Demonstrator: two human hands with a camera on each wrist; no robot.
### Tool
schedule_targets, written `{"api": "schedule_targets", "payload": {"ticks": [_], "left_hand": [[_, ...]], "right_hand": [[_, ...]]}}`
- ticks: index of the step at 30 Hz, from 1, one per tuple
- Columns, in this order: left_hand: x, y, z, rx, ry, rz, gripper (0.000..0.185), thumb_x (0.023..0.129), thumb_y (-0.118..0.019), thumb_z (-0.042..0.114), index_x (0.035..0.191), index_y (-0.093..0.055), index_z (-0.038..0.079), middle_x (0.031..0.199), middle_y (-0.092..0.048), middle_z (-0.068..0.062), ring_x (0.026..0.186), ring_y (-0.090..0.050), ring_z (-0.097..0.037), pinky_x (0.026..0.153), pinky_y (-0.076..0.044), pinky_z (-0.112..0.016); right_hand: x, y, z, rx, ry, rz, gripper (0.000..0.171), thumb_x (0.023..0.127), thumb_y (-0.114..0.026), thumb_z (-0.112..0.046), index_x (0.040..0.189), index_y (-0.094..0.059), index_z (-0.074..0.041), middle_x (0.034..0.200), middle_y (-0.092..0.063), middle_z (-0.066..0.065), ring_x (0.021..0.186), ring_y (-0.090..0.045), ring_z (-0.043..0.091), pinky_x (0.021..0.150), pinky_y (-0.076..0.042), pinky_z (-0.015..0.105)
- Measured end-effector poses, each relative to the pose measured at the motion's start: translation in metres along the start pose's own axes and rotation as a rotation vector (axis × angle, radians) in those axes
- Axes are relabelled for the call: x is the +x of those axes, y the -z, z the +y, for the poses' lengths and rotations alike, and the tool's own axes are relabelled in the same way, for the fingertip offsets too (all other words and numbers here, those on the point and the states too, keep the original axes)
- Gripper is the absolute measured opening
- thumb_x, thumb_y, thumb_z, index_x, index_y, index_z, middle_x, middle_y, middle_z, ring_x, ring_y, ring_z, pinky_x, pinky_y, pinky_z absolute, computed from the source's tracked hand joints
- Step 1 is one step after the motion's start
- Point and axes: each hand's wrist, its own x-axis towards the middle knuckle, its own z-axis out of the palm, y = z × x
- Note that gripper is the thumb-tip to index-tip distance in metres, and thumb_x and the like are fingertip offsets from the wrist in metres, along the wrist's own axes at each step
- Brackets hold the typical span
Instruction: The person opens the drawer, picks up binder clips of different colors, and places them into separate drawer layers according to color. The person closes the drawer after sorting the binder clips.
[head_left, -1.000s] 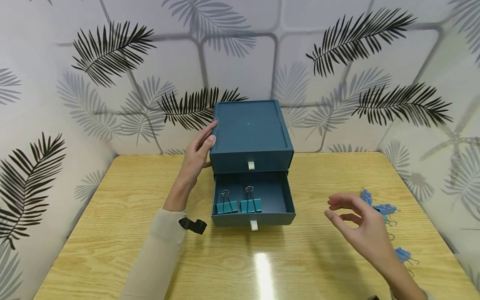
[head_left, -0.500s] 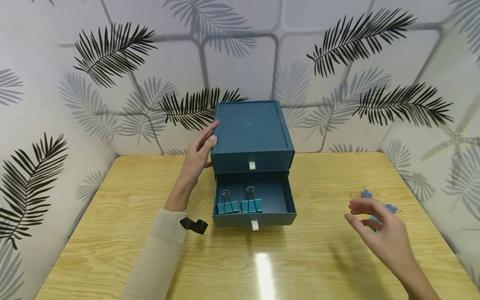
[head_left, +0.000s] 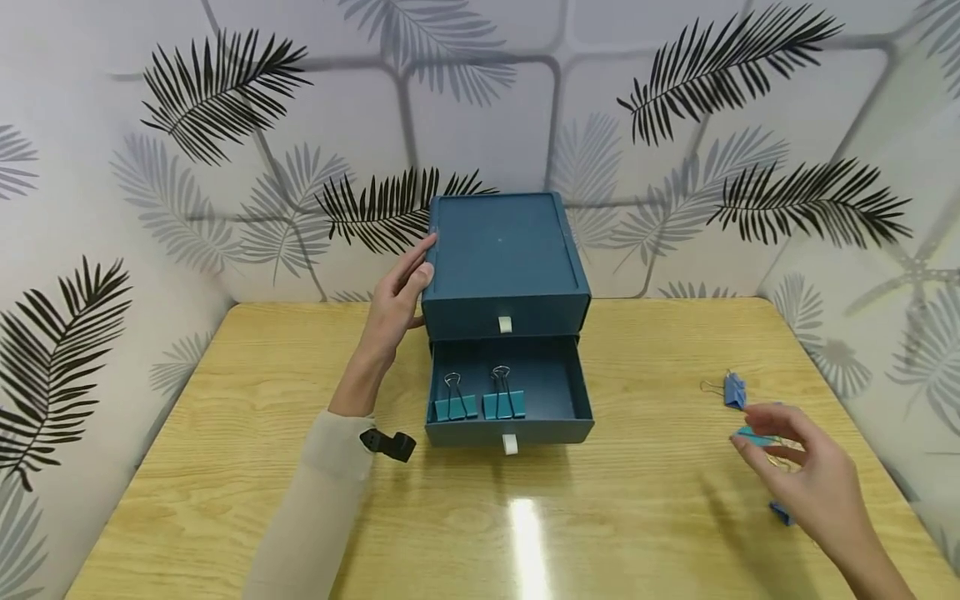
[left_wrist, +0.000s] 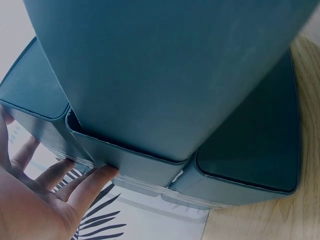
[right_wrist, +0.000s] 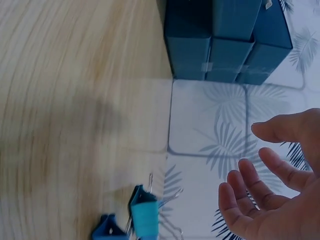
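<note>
A dark blue desktop drawer cabinet [head_left: 498, 250] stands at the back of the table, a lower drawer [head_left: 472, 432] pulled out. Inside that drawer, two teal binder clips [head_left: 456, 408] sit side by side at the left. My left hand [head_left: 392, 308] rests against the cabinet's left side; the left wrist view shows its fingertips [left_wrist: 105, 172] touching the side wall. On the right, my right hand [head_left: 813, 475] hovers with loosely bent fingers and holds nothing. Near it lie a blue binder clip [head_left: 735, 392], a teal binder clip [head_left: 756, 436] and another blue one, partly hidden by the hand.
The wooden table [head_left: 645, 500] runs to a patterned wall [head_left: 480, 125] behind the cabinet and at both sides. White pull tabs [head_left: 510, 444] mark the drawer fronts. A black band with a small mount [head_left: 388, 446] is on the left wrist.
My right hand has moved to the right, away from the cabinet and over the loose binder clips. The left hand stays against the cabinet, and the drawer has not moved.
</note>
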Motion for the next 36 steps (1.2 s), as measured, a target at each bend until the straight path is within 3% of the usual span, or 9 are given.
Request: {"api": "schedule_targets", "payload": {"ticks": [4,6,11,15,19,23,26,28,36], "left_hand": [[0.001,-0.001,0.001,0.003,-0.005,-0.004,0.049,0.107,-0.052,0.041,0.155,-0.047,0.035,0.162,-0.038,0.005,0.148,-0.037,-0.022,0.093,-0.045,-0.074],[0.001,-0.001,0.001,0.005,-0.004,-0.006,0.05,0.107,-0.052,0.041,0.156,-0.047,0.035,0.162,-0.038,0.004,0.148,-0.037,-0.022,0.093,-0.045,-0.075],[0.001,-0.001,0.001,0.001,-0.002,-0.011,0.05,0.107,-0.051,0.041,0.156,-0.047,0.035,0.163,-0.037,0.004,0.148,-0.037,-0.022,0.093,-0.045,-0.074],[0.002,0.0,0.002,-0.005,-0.002,-0.004,0.049,0.107,-0.051,0.041,0.155,-0.047,0.036,0.163,-0.037,0.005,0.148,-0.036,-0.022,0.094,-0.044,-0.075],[0.001,0.001,0.002,-0.007,0.002,-0.002,0.049,0.107,-0.051,0.039,0.156,-0.046,0.034,0.163,-0.036,0.004,0.148,-0.035,-0.022,0.095,-0.042,-0.076],[0.001,0.002,0.002,-0.005,0.006,-0.005,0.049,0.107,-0.051,0.038,0.156,-0.046,0.034,0.163,-0.036,0.004,0.148,-0.036,-0.023,0.095,-0.042,-0.077],[0.002,0.002,0.003,0.0,0.007,-0.003,0.048,0.107,-0.051,0.039,0.155,-0.047,0.036,0.162,-0.038,0.005,0.148,-0.037,-0.022,0.094,-0.043,-0.076],[0.001,0.001,0.003,0.003,0.006,-0.003,0.048,0.107,-0.051,0.039,0.155,-0.047,0.036,0.162,-0.038,0.005,0.147,-0.038,-0.021,0.093,-0.044,-0.075],[0.0,-0.001,0.004,-0.002,0.008,-0.002,0.048,0.107,-0.052,0.041,0.155,-0.047,0.037,0.162,-0.038,0.005,0.147,-0.038,-0.021,0.092,-0.045,-0.075]], "right_hand": [[0.004,0.006,0.017,-0.061,-0.022,-0.011,0.036,0.088,-0.082,-0.006,0.121,-0.067,-0.004,0.113,-0.057,-0.032,0.099,-0.052,-0.017,0.073,-0.046,0.003],[0.006,0.009,0.026,-0.102,-0.024,-0.023,0.038,0.087,-0.082,-0.007,0.122,-0.067,-0.003,0.114,-0.058,-0.028,0.097,-0.049,-0.019,0.072,-0.045,0.003],[0.011,0.014,0.044,-0.184,-0.04,-0.08,0.041,0.088,-0.082,-0.012,0.125,-0.067,-0.002,0.119,-0.065,0.012,0.095,-0.045,-0.015,0.068,-0.042,0.005],[0.016,0.017,0.053,-0.215,-0.062,-0.128,0.043,0.089,-0.081,-0.017,0.125,-0.066,0.0,0.119,-0.064,0.025,0.1,-0.056,0.013,0.066,-0.042,0.012],[0.021,0.017,0.058,-0.241,-0.079,-0.169,0.045,0.089,-0.081,-0.018,0.126,-0.065,0.003,0.118,-0.064,0.029,0.101,-0.058,0.04,0.066,-0.045,0.019],[0.025,0.018,0.064,-0.268,-0.088,-0.235,0.05,0.09,-0.081,-0.02,0.127,-0.062,0.008,0.119,-0.063,0.033,0.101,-0.059,0.048,0.071,-0.054,0.039],[0.027,0.017,0.068,-0.288,-0.102,-0.28,0.053,0.091,-0.08,-0.022,0.128,-0.061,0.01,0.12,-0.062,0.035,0.102,-0.06,0.053,0.075,-0.053,0.058],[0.028,0.017,0.07,-0.301,-0.116,-0.303,0.054,0.091,-0.08,-0.023,0.127,-0.061,0.01,0.122,-0.062,0.036,0.104,-0.06,0.055,0.077,-0.05,0.063],[0.031,0.013,0.075,-0.322,-0.126,-0.354,0.059,0.088,-0.083,-0.025,0.127,-0.06,0.013,0.117,-0.064,0.035,0.101,-0.064,0.051,0.074,-0.054,0.06]]}}
